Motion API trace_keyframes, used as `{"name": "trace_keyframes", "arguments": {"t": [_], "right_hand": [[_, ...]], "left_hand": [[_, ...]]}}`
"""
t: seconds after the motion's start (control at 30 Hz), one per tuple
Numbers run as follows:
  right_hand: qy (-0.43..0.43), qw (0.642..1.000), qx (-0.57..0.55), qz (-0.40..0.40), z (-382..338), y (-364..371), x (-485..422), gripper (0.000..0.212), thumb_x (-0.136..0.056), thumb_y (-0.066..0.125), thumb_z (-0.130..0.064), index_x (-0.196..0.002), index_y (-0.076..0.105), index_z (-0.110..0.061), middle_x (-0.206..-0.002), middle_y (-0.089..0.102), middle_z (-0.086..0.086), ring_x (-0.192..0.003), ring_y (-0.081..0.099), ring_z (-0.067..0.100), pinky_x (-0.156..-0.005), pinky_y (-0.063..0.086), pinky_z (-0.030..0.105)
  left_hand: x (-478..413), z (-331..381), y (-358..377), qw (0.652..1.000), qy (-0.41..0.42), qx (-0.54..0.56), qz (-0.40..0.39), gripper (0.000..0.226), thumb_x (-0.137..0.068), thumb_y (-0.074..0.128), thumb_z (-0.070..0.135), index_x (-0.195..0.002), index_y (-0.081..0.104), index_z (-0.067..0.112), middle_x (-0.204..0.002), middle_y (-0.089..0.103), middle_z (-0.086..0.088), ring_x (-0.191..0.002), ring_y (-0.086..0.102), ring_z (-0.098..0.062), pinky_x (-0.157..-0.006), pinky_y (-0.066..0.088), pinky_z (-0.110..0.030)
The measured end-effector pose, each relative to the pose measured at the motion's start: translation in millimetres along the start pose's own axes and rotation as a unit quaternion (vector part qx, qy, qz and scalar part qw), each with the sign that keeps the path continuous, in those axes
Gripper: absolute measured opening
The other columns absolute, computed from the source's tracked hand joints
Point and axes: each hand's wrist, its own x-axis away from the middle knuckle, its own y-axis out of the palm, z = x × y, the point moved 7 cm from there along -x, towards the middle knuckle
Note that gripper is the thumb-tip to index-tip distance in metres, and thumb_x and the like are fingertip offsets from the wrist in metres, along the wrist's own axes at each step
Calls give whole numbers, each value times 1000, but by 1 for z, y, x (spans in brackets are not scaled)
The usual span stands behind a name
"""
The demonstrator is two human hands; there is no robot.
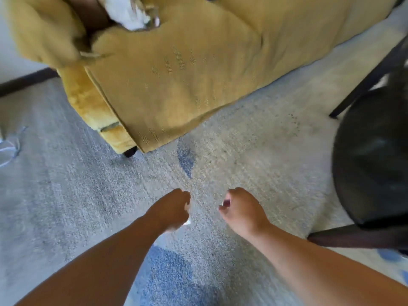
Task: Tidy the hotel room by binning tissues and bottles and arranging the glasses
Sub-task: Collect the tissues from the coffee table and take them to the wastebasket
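Inside curled left hand (172, 209), white scrap (187, 222) mostly hidden; kind not determined. Grip of curled right hand (241, 209) obscured, contents not determined. On yellow sofa (176, 74), white crumpled mass (128, 12) smeared by motion, cut by top edge. Dark chair (373, 162) cropped at right edge. At left edge, clear object (8, 149) blurred, unidentified.

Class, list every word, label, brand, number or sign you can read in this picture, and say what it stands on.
None: no text can be read anywhere in this view.
The yellow armchair, the carpet and the black chair bear no lettering.
The white crumpled thing on the armchair is too blurred to show any print.
The white scrap in the left hand shows no print.
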Motion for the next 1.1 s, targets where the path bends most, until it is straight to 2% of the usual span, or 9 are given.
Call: {"name": "trace_keyframes", "arguments": {"t": [0.23, 0.33, 0.43, 0.53, 0.63, 0.77, 0.83, 0.97, 1.1], "right_hand": [[9, 995, -69, 73, -78, -182, 65, 15, -86, 55, -9, -74, 51, -16, -81, 56, 1, -72, 54, 14, -61, 46, 31], [19, 982, -150, 117, -103, -260, 93, 13, -85, 55, -9, -75, 54, -18, -79, 55, -5, -69, 53, 2, -55, 38, 15], [51, 961, -217, 162, -112, -322, 116, 19, -86, 56, -13, -72, 49, -24, -73, 53, -10, -63, 52, 3, -49, 35, 14], [95, 935, -281, 194, -97, -371, 146, 11, -86, 55, -14, -81, 51, -23, -79, 59, -6, -68, 54, 6, -48, 37, 15], [130, 897, -360, 221, -73, -405, 183, 14, -82, 51, -6, -82, 53, -20, -79, 62, 0, -63, 56, 3, -46, 40, 17], [153, 862, -404, 267, -37, -432, 235, 19, -74, 50, -2, -74, 52, -21, -74, 57, -4, -57, 49, 0, -47, 36, 12], [169, 865, -379, 281, -16, -442, 260, 18, -75, 49, -6, -75, 51, -24, -76, 59, -6, -61, 50, 4, -53, 38, 17], [219, 877, -291, 312, 33, -472, 312, 12, -75, 45, -15, -80, 49, -26, -80, 56, -7, -75, 56, 18, -68, 53, 37], [251, 885, -222, 324, 81, -498, 354, 14, -78, 47, -15, -81, 47, -28, -86, 51, -9, -75, 52, 16, -68, 46, 31]], "left_hand": [[69, 143, -169, 995, 43, 82, 43, 23, -86, 46, 10, -88, 51, 32, -72, 62, -5, -48, 52, -17, -43, 40, -27], [99, 223, -229, 974, 76, 208, 48, 27, -84, 47, 8, -83, 60, 32, -82, 62, -1, -52, 55, -11, -47, 53, -31], [127, 302, -268, 936, 121, 331, -10, 23, -75, 51, 9, -84, 66, 24, -84, 64, -5, -61, 59, -9, -50, 49, -25], [149, 364, -282, 901, 119, 400, -118, 42, -58, 51, 13, -98, 64, 11, -85, 64, -8, -76, 62, -19, -65, 55, -35], [170, 417, -274, 907, 143, 351, -184, 45, -63, 56, 11, -107, 61, 8, -92, 66, -7, -86, 64, -21, -75, 58, -42], [190, 480, -248, 927, 194, 257, -192, 25, -65, 70, 7, -87, 59, 10, -76, 59, -6, -65, 56, -14, -54, 46, -24], [194, 506, -236, 948, 220, 167, -160, 13, -76, 67, 6, -79, 58, 15, -73, 58, -4, -63, 53, -14, -53, 41, -23], [200, 551, -221, 965, 227, 68, -115, 22, -77, 48, 2, -70, 58, 20, -67, 57, -1, -51, 50, -10, -46, 37, -21], [210, 592, -222, 968, 234, 27, -87, 17, -80, 52, 15, -64, 51, 20, -62, 53, 2, -54, 49, -12, -48, 36, -24]]}}
